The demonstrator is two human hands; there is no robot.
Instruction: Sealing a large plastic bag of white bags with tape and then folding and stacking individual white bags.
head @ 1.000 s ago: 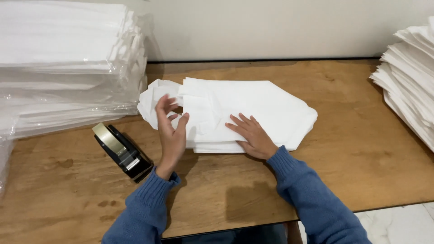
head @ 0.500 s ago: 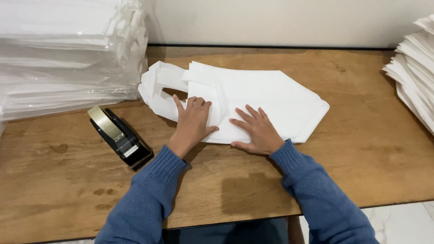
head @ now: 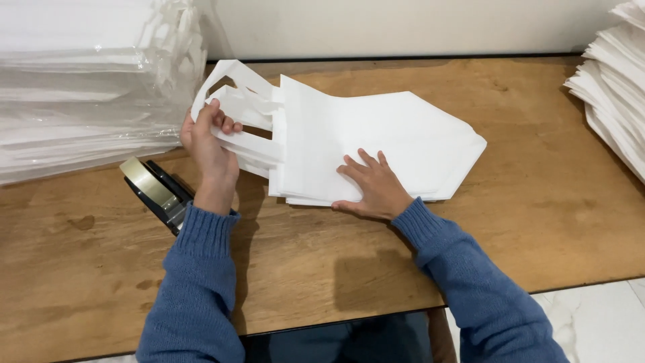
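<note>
Head view, one entry: white fabric bags (head: 376,144), folded flat in a small stack, lay on the wooden table (head: 537,222). Long axis ran left to right across the table; the pointed, folded bottom faced right, the loop handles (head: 235,101) faced left toward the tape dispenser (head: 156,191), which sat just left of and nearer than the stack.

Left hand (head: 208,144): fingers curled closed around the handles, lifting them slightly off the table, just beyond the dispenser. Right hand (head: 373,185): spread wide, palm flat on the stack's near edge, well right of the dispenser.

Wrapped bundle of white goods (head: 87,81): behind the dispenser, at the table's far left. Loose pile of white bags (head: 618,87): far right of the dispenser.

Change from half a second before: the left hand had lain flat on the stack beside the right; it had since moved left and closed on the handles. Right hand unchanged.
</note>
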